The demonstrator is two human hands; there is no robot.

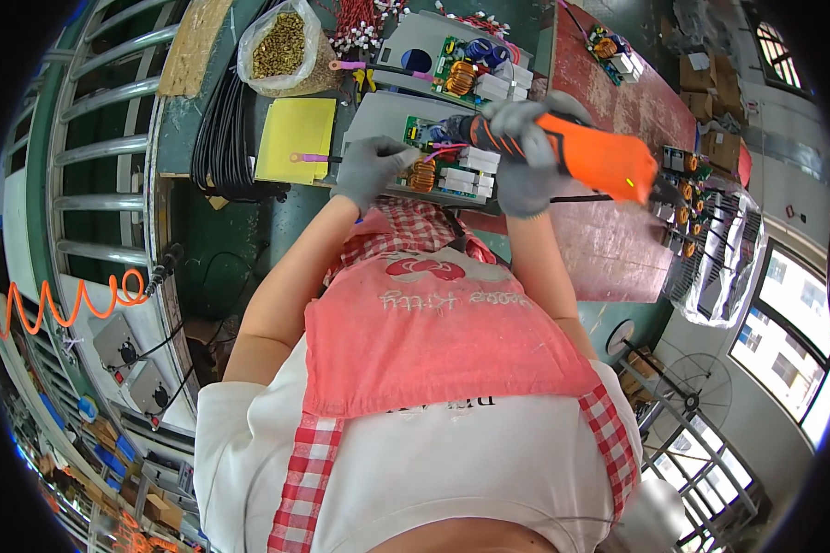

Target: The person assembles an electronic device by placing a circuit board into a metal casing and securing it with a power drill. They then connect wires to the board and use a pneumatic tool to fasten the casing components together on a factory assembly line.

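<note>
My right hand (526, 152), in a grey glove, is wrapped around an orange and black power screwdriver (599, 158). The tool lies sideways over the near circuit board, its black nose toward the left. My left hand (375, 169), gloved too, has its fingers pinched together at the board's left edge. Whatever they hold, if anything, is too small to make out. The circuit board (422, 173), with a copper coil and white blocks, sits on a grey metal plate (369, 120). Beside my left wrist, a short cable with a ring terminal (309, 158) sticks out.
Behind lies a second plate with a similar board (461, 78). To the left are yellow sheets (295, 138), black cables (226, 138) and a bag of brass-coloured small parts (281, 51). More boards (681, 198) stand on the red tabletop (609, 244) at right.
</note>
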